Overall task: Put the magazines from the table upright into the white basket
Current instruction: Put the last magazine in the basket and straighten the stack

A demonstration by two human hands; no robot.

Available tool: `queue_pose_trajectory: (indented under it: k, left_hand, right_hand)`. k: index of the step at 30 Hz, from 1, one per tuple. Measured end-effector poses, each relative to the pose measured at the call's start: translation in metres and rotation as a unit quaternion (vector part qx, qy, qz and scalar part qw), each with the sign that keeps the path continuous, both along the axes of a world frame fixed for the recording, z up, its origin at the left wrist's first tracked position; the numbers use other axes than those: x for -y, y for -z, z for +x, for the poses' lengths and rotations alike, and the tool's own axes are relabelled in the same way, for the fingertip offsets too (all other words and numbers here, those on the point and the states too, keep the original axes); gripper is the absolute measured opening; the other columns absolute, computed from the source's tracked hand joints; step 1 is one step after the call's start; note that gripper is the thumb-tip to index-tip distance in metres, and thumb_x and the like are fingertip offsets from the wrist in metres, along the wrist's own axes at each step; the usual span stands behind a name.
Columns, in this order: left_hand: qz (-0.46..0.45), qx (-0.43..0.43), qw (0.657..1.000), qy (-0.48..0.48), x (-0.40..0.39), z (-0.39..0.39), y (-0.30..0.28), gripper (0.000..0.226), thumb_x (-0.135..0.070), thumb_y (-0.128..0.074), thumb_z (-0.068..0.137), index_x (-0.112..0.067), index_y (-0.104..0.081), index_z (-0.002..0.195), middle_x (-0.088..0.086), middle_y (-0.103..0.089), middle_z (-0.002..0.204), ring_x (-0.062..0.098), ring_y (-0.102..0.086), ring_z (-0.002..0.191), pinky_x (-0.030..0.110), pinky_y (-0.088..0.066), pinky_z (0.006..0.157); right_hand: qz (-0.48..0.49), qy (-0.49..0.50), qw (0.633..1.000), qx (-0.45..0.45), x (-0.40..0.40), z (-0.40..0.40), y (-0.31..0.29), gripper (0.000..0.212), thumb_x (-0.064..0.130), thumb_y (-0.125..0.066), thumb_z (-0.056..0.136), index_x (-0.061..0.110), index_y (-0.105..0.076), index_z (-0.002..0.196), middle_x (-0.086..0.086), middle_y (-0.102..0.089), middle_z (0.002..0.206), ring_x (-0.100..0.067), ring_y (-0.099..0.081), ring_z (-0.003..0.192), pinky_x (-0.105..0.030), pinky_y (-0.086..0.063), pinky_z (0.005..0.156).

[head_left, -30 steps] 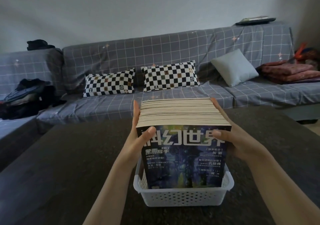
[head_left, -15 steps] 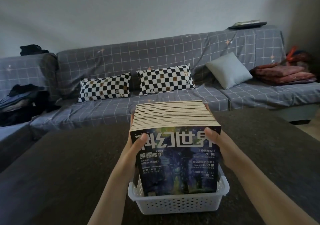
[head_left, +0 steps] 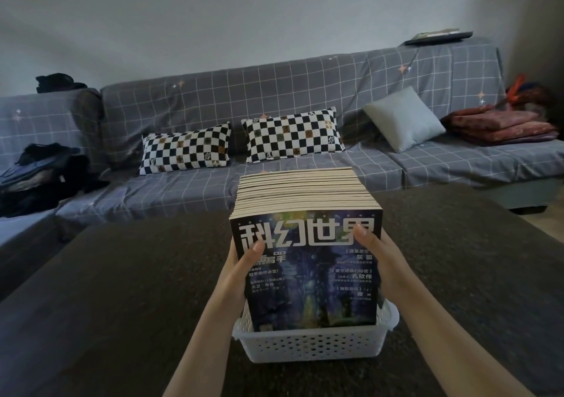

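Observation:
A thick block of several magazines (head_left: pixel 308 262) stands upright, its lower end inside the white perforated basket (head_left: pixel 314 344) on the dark table (head_left: pixel 122 289). The front cover is dark blue with large white characters; cream page edges show on top. My left hand (head_left: pixel 239 267) grips the block's left side, thumb on the cover. Its right side is held by my right hand (head_left: pixel 377 259), thumb also on the cover. The fingers of both hands are hidden behind the block.
A grey checked sofa (head_left: pixel 305 97) runs behind the table, with two chequered cushions (head_left: pixel 238 143), a pale cushion (head_left: pixel 403 118), dark clothes (head_left: pixel 39 170) at the left and folded red fabric (head_left: pixel 503 125) at the right. A flat dark object (head_left: pixel 439 37) lies on the sofa back.
The block of magazines has sunk lower into the basket, with both hands moving down along with it. The view has shifted slightly.

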State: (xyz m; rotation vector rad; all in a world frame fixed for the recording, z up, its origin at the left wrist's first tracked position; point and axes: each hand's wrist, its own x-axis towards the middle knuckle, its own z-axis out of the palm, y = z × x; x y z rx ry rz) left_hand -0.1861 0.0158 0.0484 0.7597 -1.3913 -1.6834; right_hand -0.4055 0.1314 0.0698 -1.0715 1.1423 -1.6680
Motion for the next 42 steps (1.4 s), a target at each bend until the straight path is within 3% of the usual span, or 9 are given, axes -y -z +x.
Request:
queue_pose_trajectory:
  k: [6,12,20,25,28,30,35,38,42]
  left_hand:
    - [0.005,0.047,0.999,0.014,-0.015,0.006,0.013,0.098,-0.063,-0.088,0.038,-0.037,-0.05,0.126,-0.011,-0.07,0.115,0.012,-0.068,0.103,0.035,-0.052,0.084]
    - [0.024,0.038,0.999,-0.005,-0.02,0.002,0.011,0.094,-0.055,-0.088,0.039,-0.033,-0.054,0.124,-0.008,-0.072,0.112,0.017,-0.067,0.105,0.04,-0.051,0.09]
    - [0.007,0.042,0.999,-0.02,-0.025,-0.002,0.006,0.095,-0.057,-0.087,0.044,-0.033,-0.051,0.128,-0.009,-0.067,0.118,0.015,-0.061,0.11,0.042,-0.045,0.101]
    - [-0.077,0.128,0.987,-0.051,-0.031,0.006,0.003,0.078,-0.06,-0.076,0.053,-0.044,-0.048,0.125,-0.031,-0.066,0.105,-0.007,-0.062,0.1,0.011,-0.053,0.07]
    - [-0.139,0.254,0.954,-0.077,-0.032,0.022,0.009,0.106,-0.064,-0.07,0.061,-0.034,-0.02,0.15,-0.009,-0.034,0.154,0.015,-0.036,0.139,0.044,-0.04,0.108]
    - [-0.074,0.286,0.953,-0.062,-0.035,0.031,0.017,0.118,-0.057,-0.074,0.067,-0.026,-0.001,0.154,0.002,-0.016,0.161,0.025,-0.023,0.145,0.049,-0.025,0.116]
    - [0.124,0.19,0.974,-0.002,-0.044,0.042,0.03,0.114,-0.038,-0.083,0.063,-0.02,-0.015,0.153,0.013,-0.043,0.148,0.031,-0.044,0.132,0.052,-0.032,0.112]
    - [0.144,0.141,0.979,0.031,-0.047,0.045,0.03,0.095,-0.032,-0.081,0.061,-0.02,-0.035,0.143,0.009,-0.064,0.125,0.026,-0.061,0.115,0.052,-0.041,0.105]
    - [0.133,0.126,0.983,0.01,-0.049,0.042,0.033,0.095,-0.034,-0.081,0.059,-0.023,-0.034,0.141,0.006,-0.065,0.122,0.024,-0.064,0.109,0.05,-0.045,0.101]
  right_hand:
    - [0.033,0.028,0.999,-0.026,-0.009,0.009,0.02,0.085,0.071,-0.077,0.046,0.047,-0.048,0.123,0.016,-0.065,0.118,-0.011,-0.062,0.11,-0.041,-0.048,0.095]
    - [0.037,0.037,0.998,-0.024,-0.006,0.014,0.016,0.088,0.068,-0.078,0.045,0.043,-0.049,0.124,0.017,-0.067,0.114,-0.007,-0.064,0.105,-0.03,-0.049,0.086]
    - [0.056,0.042,0.996,-0.062,-0.006,0.011,0.013,0.076,0.074,-0.073,0.047,0.055,-0.047,0.116,0.02,-0.064,0.116,-0.006,-0.059,0.11,-0.039,-0.044,0.098]
    - [0.085,0.039,0.985,-0.144,-0.024,0.009,0.009,0.079,0.07,-0.07,0.056,0.054,-0.042,0.127,0.02,-0.059,0.124,-0.014,-0.054,0.119,-0.043,-0.044,0.1]
    - [0.139,0.062,0.972,-0.18,-0.037,0.004,0.018,0.109,0.064,-0.069,0.057,0.035,-0.017,0.148,0.005,-0.037,0.149,-0.021,-0.039,0.134,-0.049,-0.034,0.108]
    - [0.185,0.08,0.961,-0.191,-0.045,0.008,0.026,0.118,0.066,-0.067,0.054,0.028,-0.009,0.15,0.001,-0.027,0.154,-0.024,-0.031,0.138,-0.045,-0.028,0.111]
    - [0.247,0.106,0.955,-0.122,-0.054,0.018,0.045,0.097,0.055,-0.071,0.063,0.02,-0.03,0.143,-0.003,-0.047,0.141,-0.025,-0.043,0.129,-0.043,-0.033,0.103]
    - [0.247,0.11,0.958,-0.096,-0.055,0.019,0.047,0.079,0.049,-0.071,0.07,0.02,-0.04,0.137,-0.002,-0.055,0.132,-0.023,-0.049,0.122,-0.04,-0.036,0.098]
    - [0.239,0.136,0.957,-0.088,-0.055,0.022,0.049,0.071,0.046,-0.071,0.072,0.02,-0.044,0.133,0.001,-0.06,0.122,-0.02,-0.054,0.114,-0.036,-0.038,0.09]
